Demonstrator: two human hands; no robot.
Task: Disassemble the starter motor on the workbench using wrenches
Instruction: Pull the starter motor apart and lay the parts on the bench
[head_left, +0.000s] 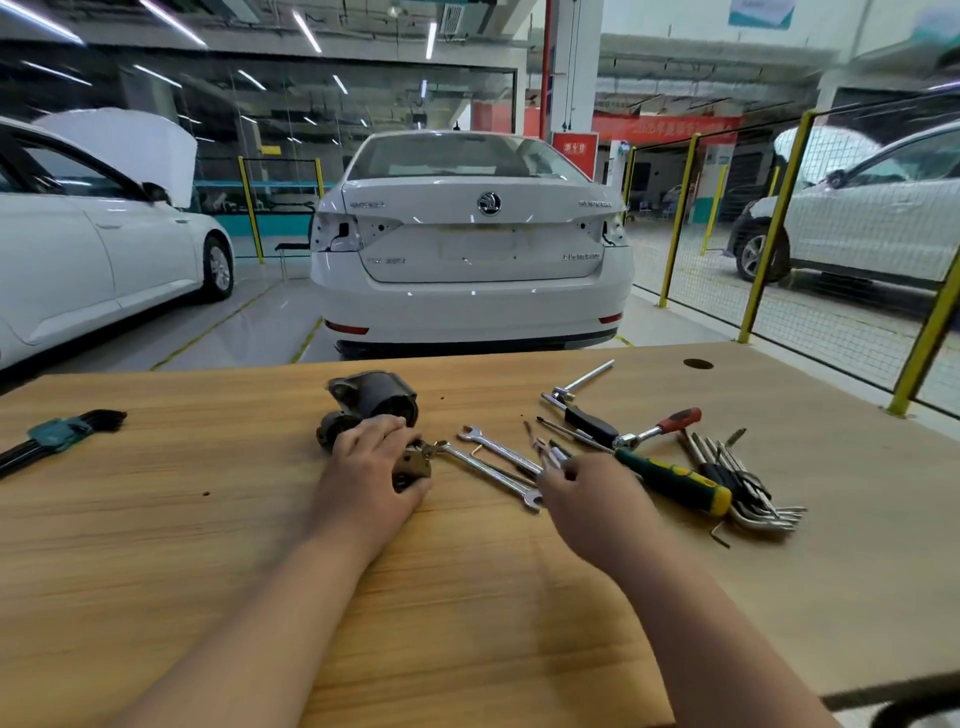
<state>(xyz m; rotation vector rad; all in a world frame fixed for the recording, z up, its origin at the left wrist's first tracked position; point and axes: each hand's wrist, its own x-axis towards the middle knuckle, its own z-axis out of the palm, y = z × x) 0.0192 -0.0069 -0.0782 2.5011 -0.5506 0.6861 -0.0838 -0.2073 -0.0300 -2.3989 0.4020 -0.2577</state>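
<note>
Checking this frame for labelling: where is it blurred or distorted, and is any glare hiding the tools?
Head view: the right hand is motion-blurred at the fingertips; the left hand on the starter motor is sharp. Wide-angle bending warps the frame edges and yellow posts. Light is even overhead strips; no glare hides the wrenches.

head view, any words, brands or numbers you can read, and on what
No text reads clearly.
White car: a round emblem on the boot lid; the lettering left and right of it and lower on the lid is too blurred to read.
Red sign: pale characters, blurred.
Red banner: a line of characters, unreadable.
Tools on the workbench: no readable marks.
</note>
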